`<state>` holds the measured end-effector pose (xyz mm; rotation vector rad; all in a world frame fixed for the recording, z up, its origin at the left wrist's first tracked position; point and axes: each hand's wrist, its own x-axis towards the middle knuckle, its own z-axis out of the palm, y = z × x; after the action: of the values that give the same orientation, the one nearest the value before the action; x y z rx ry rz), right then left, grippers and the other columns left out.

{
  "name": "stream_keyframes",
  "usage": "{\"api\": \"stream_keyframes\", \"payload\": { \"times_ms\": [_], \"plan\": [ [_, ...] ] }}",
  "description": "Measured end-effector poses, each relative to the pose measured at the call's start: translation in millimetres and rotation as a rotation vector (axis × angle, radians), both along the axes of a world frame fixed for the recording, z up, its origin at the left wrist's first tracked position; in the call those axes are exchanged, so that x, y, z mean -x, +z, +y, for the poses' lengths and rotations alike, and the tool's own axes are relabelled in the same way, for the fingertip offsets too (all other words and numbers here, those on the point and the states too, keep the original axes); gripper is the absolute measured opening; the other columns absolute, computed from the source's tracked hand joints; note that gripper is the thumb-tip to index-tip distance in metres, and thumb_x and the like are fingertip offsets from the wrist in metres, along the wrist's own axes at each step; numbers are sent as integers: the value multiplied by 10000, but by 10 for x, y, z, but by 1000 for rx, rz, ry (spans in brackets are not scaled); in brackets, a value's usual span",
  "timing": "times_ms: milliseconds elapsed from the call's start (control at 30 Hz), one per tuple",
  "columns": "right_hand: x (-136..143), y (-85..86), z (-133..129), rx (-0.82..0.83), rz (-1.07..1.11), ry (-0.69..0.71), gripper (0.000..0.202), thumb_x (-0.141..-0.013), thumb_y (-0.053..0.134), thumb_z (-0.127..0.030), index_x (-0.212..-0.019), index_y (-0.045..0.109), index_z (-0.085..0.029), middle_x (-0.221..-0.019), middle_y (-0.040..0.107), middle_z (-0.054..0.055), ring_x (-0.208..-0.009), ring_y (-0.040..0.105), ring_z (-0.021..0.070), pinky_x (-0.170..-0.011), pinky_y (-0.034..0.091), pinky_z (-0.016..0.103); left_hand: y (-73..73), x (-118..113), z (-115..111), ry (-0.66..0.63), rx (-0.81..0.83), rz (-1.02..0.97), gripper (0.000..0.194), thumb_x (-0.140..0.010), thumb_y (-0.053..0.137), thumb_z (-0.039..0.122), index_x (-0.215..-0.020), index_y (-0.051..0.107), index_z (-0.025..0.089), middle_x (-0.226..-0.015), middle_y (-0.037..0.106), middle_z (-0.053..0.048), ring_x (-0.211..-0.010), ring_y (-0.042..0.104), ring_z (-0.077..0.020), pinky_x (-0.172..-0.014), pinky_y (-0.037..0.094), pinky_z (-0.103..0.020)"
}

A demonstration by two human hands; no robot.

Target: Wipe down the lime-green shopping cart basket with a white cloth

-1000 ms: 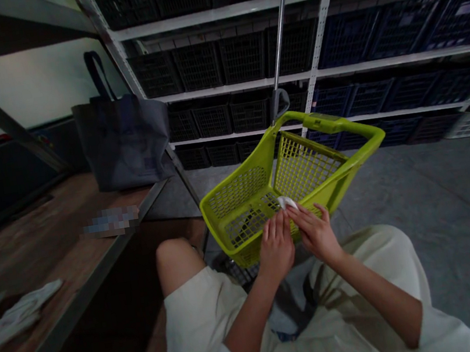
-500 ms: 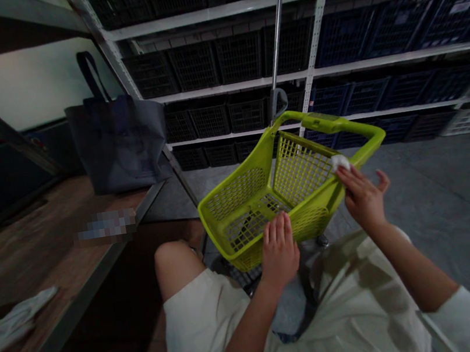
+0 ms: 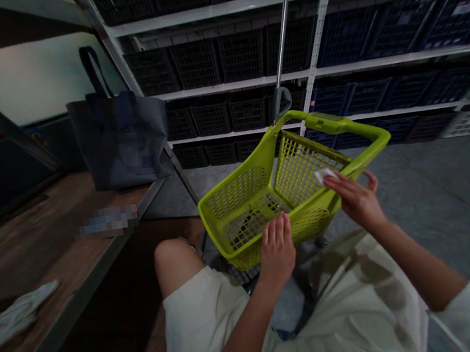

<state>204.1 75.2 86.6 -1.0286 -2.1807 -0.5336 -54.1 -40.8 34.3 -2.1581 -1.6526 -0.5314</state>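
Note:
A lime-green plastic shopping basket (image 3: 242,195) stands tilted on the floor in front of my knees. My left hand (image 3: 277,247) lies flat on its near rim, fingers together. My right hand (image 3: 353,196) presses a small white cloth (image 3: 323,175) against the basket's right rim, just below the green handle (image 3: 333,125). A thin metal pole (image 3: 284,45) rises behind the basket.
A wooden shelf (image 3: 30,253) runs along the left with a dark tote bag (image 3: 121,137) and a pale rag (image 3: 15,317) on it. Shelving with several dark crates (image 3: 244,57) fills the back. Grey floor (image 3: 449,191) lies to the right.
My right hand carried the white cloth from the near rim to the right side of the basket, first up by the handle, now slightly lower on the rim. My left hand stayed put.

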Motion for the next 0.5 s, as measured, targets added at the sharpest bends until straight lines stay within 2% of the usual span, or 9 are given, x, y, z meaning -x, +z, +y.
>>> {"api": "stream_keyframes", "payload": {
  "times_ms": [100, 167, 267, 400, 500],
  "plan": [
    [-371, 130, 246, -81, 78, -165, 497, -886, 414, -57, -1292, 628, -247, -1303, 686, 85, -1270, 597, 269, -1159, 102, 542, -15, -41, 0, 10, -9, -1, 622, -960, 438, 267, -1533, 315, 58, -1556, 437, -138, -1402, 434, -230, -1179, 347, -392],
    [-350, 129, 251, -88, 139, -232, 482, -890, 418, -78, -1296, 627, -232, -1314, 678, 99, -1287, 581, 283, -1142, 134, 544, -20, -72, -1, 17, -11, -7, 639, -957, 452, 282, -1536, 306, 52, -1564, 424, -144, -1406, 429, -239, -1181, 347, -401],
    [85, -14, 3, -33, 183, -242, 585, -853, 462, -83, -1405, 537, -262, -1367, 642, 102, -1314, 554, 296, -1091, 222, 541, -24, -104, -2, 22, -8, -21, 667, -950, 473, 299, -1540, 292, 47, -1573, 408, -150, -1409, 422, -256, -1182, 348, -422],
    [875, -277, -517, 124, 124, -32, 727, -850, 451, -58, -1524, 381, -320, -1400, 621, 54, -1317, 543, 253, -1050, 277, 469, -34, -106, 5, 28, -3, -31, 640, -947, 477, 264, -1529, 321, 51, -1558, 429, -154, -1407, 425, -263, -1183, 348, -434],
    [1136, -359, -719, 182, 77, 49, 757, -873, 444, -66, -1564, 297, -340, -1418, 606, 45, -1314, 535, 257, -1012, 297, 448, -46, -88, 5, 27, -11, -35, 598, -955, 464, 258, -1510, 367, 57, -1529, 466, -160, -1394, 445, -263, -1180, 351, -440]
  ]
}}
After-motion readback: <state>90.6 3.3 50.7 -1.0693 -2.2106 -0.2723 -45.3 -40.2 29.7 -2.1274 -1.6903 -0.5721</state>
